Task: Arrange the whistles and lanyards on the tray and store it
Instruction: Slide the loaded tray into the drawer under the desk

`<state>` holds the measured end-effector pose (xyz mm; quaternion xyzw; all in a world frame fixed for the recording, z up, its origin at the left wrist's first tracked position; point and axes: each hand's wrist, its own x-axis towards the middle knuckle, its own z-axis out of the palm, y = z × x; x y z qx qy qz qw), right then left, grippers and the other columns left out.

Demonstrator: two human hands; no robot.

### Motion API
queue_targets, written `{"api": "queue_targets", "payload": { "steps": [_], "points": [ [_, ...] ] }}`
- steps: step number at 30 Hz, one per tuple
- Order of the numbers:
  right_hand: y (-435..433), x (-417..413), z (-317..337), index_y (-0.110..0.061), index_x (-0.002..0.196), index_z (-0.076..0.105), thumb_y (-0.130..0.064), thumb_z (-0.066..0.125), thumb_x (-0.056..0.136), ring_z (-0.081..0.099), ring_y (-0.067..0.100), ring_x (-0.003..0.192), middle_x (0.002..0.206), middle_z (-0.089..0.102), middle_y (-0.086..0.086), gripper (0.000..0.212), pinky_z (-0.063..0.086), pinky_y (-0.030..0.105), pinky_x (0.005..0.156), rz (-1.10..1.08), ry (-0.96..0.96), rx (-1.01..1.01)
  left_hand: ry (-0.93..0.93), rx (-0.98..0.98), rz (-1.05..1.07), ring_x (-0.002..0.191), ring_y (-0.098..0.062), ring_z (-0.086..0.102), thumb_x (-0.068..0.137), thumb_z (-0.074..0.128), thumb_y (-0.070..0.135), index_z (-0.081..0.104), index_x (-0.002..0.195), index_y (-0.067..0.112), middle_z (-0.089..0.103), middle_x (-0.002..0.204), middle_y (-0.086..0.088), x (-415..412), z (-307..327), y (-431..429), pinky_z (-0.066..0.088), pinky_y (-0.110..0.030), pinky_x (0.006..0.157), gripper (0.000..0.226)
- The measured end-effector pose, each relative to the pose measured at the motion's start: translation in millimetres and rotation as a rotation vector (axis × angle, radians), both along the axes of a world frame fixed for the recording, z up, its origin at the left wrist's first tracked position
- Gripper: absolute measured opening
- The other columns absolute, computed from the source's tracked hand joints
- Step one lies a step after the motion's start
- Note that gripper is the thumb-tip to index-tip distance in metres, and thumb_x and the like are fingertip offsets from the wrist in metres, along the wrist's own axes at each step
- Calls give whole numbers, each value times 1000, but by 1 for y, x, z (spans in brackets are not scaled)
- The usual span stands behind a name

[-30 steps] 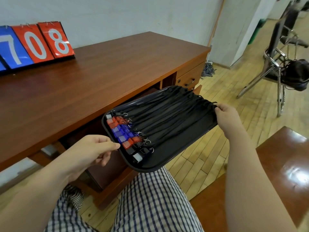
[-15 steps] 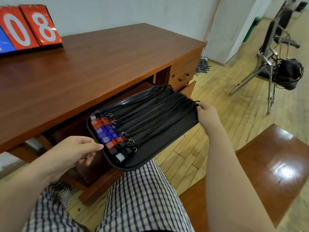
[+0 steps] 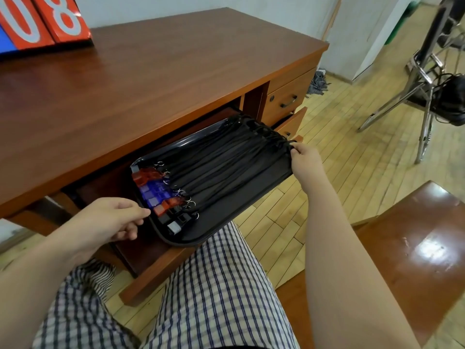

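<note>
Black tray (image 3: 234, 222) hangs between my hands over the open desk drawer (image 3: 161, 263): left hand (image 3: 113, 220) pinches its near rim, right hand (image 3: 305, 159) grips the far rim. Whistles (image 3: 157, 195) and lanyards (image 3: 226, 162) lie on it.

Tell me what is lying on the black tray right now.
Red, blue, black and grey whistles line its left end, with black lanyards stretched across toward the right hand. The lanyards hide most of the tray; only a near strip shows bare.
</note>
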<state>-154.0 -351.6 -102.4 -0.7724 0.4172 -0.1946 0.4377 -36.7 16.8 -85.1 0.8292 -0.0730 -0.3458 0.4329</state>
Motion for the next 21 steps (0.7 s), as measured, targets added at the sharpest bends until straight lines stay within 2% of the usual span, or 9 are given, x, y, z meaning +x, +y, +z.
{"api": "queue_targets", "payload": {
  "steps": [3,6,10,17,19,21],
  "points": [
    [0,9,-8,-14,128,62,-14,33,105,57,20,85,107,63,7,37,48,34,75,1,1,18,-12,7,33,63,-23,55,90,70,27,67,78,3,56,51,-5,4,-2,0,45,-34,67,27],
    [0,19,-9,-15,136,56,-17,34,105,58,20,104,131,56,3,38,52,39,92,-22,1,20,-15,13,47,64,-24,52,92,68,27,69,84,1,61,58,-11,7,-1,-2,45,-33,65,27],
    [-2,34,-7,-15,139,54,-18,35,105,54,25,121,140,52,3,39,49,45,102,2,43,-10,-25,22,81,64,-24,51,92,67,27,70,87,1,64,60,-11,14,-3,-4,44,-32,64,28],
    [1,66,-4,-20,140,53,-19,36,105,48,28,127,145,48,3,39,44,44,106,24,98,-78,-63,30,158,63,-24,52,94,65,24,70,88,0,65,59,-12,21,-6,0,43,-30,62,25],
    [3,77,-5,-24,139,54,-21,36,104,46,31,130,144,49,3,39,40,49,108,51,128,-120,-69,28,186,62,-25,50,94,65,23,69,88,-2,64,59,-13,24,-4,2,42,-31,62,26],
    [3,87,-10,-26,137,55,-22,36,102,49,35,125,137,54,5,40,42,54,105,69,166,-137,-68,33,208,60,-24,48,95,64,22,68,89,-1,64,59,-14,27,-3,6,41,-31,62,25]
  ]
}}
